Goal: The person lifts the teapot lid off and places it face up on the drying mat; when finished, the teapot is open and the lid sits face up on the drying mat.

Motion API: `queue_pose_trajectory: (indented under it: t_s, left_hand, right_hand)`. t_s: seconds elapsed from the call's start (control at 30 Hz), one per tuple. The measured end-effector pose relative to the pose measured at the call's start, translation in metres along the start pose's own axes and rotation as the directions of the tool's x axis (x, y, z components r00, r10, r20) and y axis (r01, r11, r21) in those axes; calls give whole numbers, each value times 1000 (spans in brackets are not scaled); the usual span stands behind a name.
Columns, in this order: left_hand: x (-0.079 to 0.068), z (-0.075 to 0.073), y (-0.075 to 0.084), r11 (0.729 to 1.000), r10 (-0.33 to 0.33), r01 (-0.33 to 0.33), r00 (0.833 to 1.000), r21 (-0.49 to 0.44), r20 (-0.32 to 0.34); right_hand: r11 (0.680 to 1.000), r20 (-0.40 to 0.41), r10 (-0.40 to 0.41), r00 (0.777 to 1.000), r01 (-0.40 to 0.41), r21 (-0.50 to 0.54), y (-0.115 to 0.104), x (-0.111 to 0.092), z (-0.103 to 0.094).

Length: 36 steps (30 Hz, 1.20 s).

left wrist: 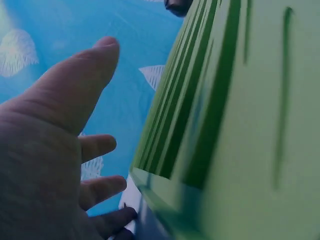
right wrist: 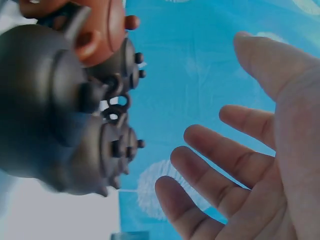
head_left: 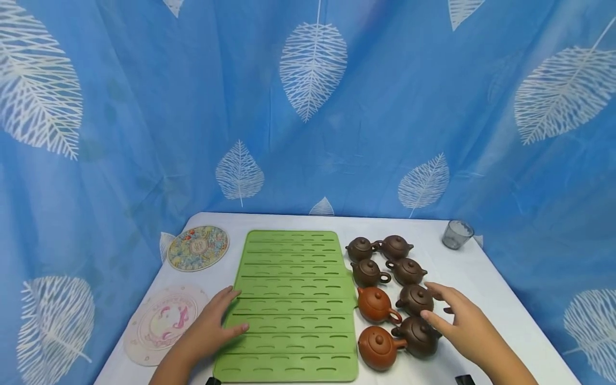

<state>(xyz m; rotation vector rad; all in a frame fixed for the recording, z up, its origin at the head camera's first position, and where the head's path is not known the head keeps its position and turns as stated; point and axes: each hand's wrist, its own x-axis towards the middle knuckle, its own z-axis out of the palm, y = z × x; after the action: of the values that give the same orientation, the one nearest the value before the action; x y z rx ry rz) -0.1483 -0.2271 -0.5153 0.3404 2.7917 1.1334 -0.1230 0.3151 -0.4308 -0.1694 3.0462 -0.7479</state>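
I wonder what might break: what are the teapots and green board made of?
The teapots look like clay with a soft sheen: earthy brown and orange. The green board seems plastic or silicone, fairly matte: one even colour, moulded-looking slots.

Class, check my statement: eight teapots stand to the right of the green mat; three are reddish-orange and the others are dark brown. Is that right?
Not quite: the head view shows only two reddish-orange teapots, not three. The rest stands: there are eight in all, to the right of the green mat, and the others are dark brown teapots.
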Motion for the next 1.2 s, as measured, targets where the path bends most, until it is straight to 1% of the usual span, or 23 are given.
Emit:
queue_pose_trajectory:
  t_s: [0.07, 0.2, 0.27, 0.37, 0.47, 0.53, 0.77, 0.93, 1.1, 1.2]
  left_hand:
    - [-3, 4, -4, 1000, 12, -12, 1000, 20, -11]
    - [-5, 6, -8, 990, 69, -63, 997, 125, -43]
    - [-5, 5, -9, 981, 84, -74, 995, 180, -51]
    - [-5, 5, -11, 975, 66, -59, 997, 216, -27]
    - [-7, 5, -16, 974, 35, -37, 999, 225, 12]
    - [-7, 6, -19, 975, 24, -28, 999, 222, 21]
    - [-5, 8, -22, 975, 35, -32, 999, 218, -7]
    - [-6, 9, -19, 977, 35, -32, 999, 209, -10]
    - [-6, 8, -19, 976, 32, -30, 999, 214, -7]
    - [-6, 8, -20, 976, 21, -21, 1000, 216, 0]
  right_hand:
    - [1000, 18, 30, 999, -30, 4, 4, -5, 5]
    - [994, 73, 109, 991, -111, 15, 11, -11, 15]
    - [989, 101, 148, 984, -150, 14, 14, -12, 18]
    - [982, 121, 186, 975, -189, 12, 19, -13, 23]
    - [980, 120, 197, 973, -200, 14, 22, -15, 28]
    - [979, 122, 202, 972, -205, 17, 24, -16, 33]
    - [982, 101, 187, 977, -190, 21, 23, -14, 41]
    - [983, 94, 180, 979, -181, 3, 22, -13, 41]
    - [990, 90, 138, 986, -137, -14, 21, -11, 41]
    - [988, 93, 153, 984, -153, -1, 19, -12, 38]
